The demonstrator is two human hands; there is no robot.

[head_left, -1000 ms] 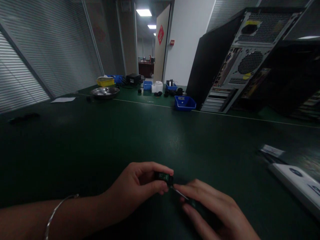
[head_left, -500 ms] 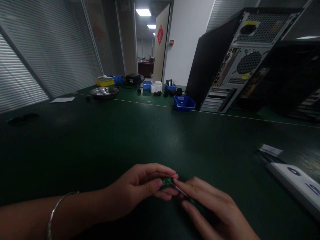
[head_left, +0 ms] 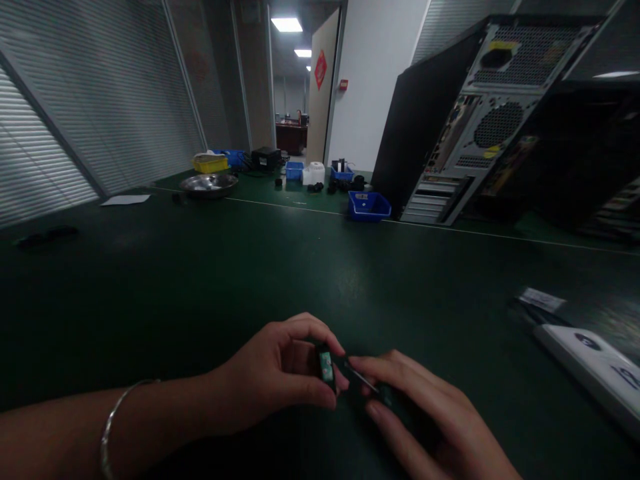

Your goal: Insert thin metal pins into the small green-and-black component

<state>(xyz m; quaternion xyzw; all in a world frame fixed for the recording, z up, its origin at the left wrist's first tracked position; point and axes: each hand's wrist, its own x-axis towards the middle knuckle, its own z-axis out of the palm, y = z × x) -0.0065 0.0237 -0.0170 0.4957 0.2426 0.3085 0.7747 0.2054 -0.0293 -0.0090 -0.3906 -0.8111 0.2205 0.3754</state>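
Between the thumb and fingers of my left hand [head_left: 295, 367] is a small green circuit board [head_left: 327, 366] with a dark edge, turned nearly upright. My right hand [head_left: 425, 407] grips a screwdriver [head_left: 364, 381] with a thin metal shaft and a dark handle mostly hidden by the palm. The shaft points up and left toward the board, with its tip near my right index fingertip. A small gap shows between the tip and the board. Both hands are above the dark green tabletop [head_left: 225, 280].
At right lies a white boxy device [head_left: 595, 360] beside a labelled packet [head_left: 543, 300]. A computer case [head_left: 450, 127] stands at the back right, near a blue bin [head_left: 369, 207]. A metal bowl [head_left: 209, 186] and a dark strip-like object [head_left: 47, 235] are at left.
My left fingers have turned the circuit board from lying flat to nearly upright. The screwdriver tip, close against the board before, is now slightly apart from it.
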